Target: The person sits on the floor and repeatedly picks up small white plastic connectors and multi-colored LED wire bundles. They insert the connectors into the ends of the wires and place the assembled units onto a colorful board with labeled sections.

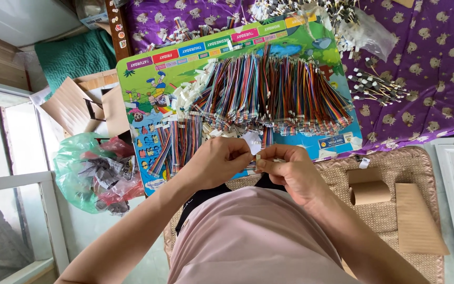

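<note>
Both hands up close at 6 o'clock: left hand (219,160) and right hand (290,168) pinch a small white connector (258,156) w/ short ribbon cable between fingertips, prob for fine control. Finished rainbow ribbon cables (269,89) fan out at 12 on the colourful board (148,89), green plastic bag (88,171) at 9.

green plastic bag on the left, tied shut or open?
Open. The green plastic bag gapes at the top, with crumpled paper and red scraps showing in its mouth; no knot is visible. It lies beside the colourful board.
</note>
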